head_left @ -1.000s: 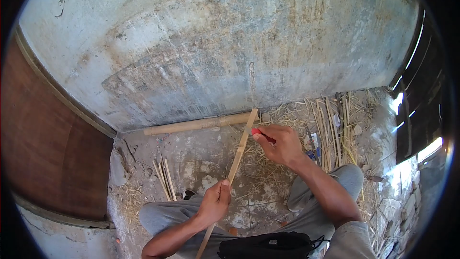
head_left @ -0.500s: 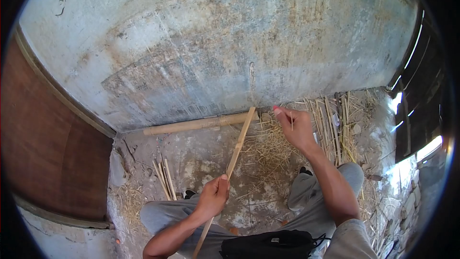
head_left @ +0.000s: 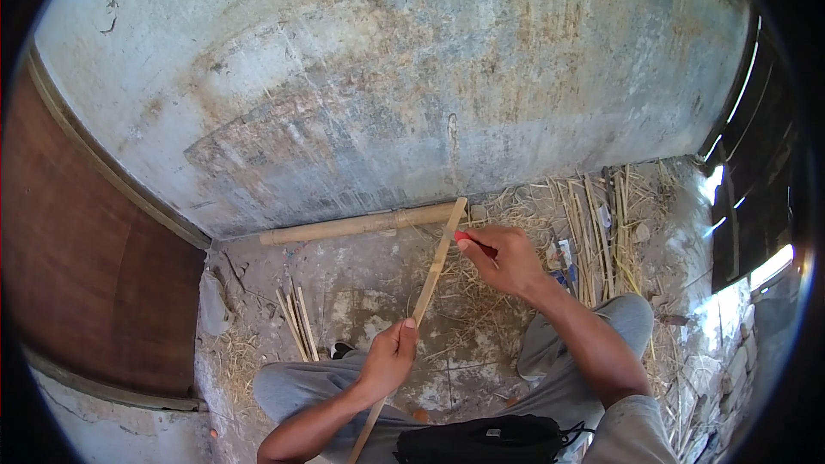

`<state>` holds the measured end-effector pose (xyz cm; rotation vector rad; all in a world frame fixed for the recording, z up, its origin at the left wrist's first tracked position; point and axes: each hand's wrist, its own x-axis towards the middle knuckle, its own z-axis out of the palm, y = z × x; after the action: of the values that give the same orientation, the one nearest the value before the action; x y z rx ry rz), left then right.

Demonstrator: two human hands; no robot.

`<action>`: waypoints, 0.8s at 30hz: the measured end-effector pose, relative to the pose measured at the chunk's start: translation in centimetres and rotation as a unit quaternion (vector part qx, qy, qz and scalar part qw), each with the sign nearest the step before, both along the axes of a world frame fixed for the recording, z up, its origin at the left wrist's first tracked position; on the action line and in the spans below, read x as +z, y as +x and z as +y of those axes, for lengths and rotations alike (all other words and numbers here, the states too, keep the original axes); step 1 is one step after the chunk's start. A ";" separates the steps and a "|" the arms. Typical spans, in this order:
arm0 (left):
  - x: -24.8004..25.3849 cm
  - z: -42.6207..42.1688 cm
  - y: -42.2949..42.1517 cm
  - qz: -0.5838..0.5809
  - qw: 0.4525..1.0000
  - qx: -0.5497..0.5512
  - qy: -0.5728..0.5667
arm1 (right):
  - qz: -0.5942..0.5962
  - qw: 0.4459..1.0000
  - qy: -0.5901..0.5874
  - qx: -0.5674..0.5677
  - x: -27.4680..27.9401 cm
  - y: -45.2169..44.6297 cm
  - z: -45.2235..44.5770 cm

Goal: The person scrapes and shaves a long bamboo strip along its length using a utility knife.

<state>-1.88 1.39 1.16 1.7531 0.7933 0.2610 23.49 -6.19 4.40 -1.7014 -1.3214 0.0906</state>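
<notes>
My left hand (head_left: 388, 359) is closed around the lower middle of a long bamboo strip (head_left: 436, 268). The strip slants up and away from me, and its lower end passes over my lap. Close to the strip's upper part, my right hand (head_left: 505, 262) is closed on a small red tool (head_left: 478, 244). The red end lies at or against the strip's right edge. My fingers cover most of the tool, so its exact kind and any blade cannot be made out.
A thick bamboo pole (head_left: 361, 225) lies along the foot of the stained wall (head_left: 412, 77). Short bamboo sticks (head_left: 298, 324) rest by my left knee. Longer strips (head_left: 595, 232) and shavings (head_left: 481, 296) cover the floor at right. A brown door panel (head_left: 103, 258) stands at left.
My right hand has moved down and left, bringing the red tool from beyond the strip's tip to its upper part. My left hand and the strip have barely shifted.
</notes>
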 end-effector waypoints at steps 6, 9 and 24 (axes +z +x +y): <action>0.8 -0.9 -0.1 -0.021 1.000 -0.010 0.008 | -0.004 1.000 0.018 -0.017 -0.4 0.0 -0.1; 1.0 -1.5 -0.5 -0.003 1.000 -0.003 -0.028 | -0.023 0.996 0.047 -0.073 -1.5 1.1 0.4; 1.2 -0.7 0.0 -0.015 0.996 0.038 0.074 | 0.263 0.963 0.003 -0.052 -1.0 1.3 0.9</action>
<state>-1.90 0.66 2.38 1.8553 0.8380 0.4039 24.75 -5.34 3.39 -1.5919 -0.8331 0.4458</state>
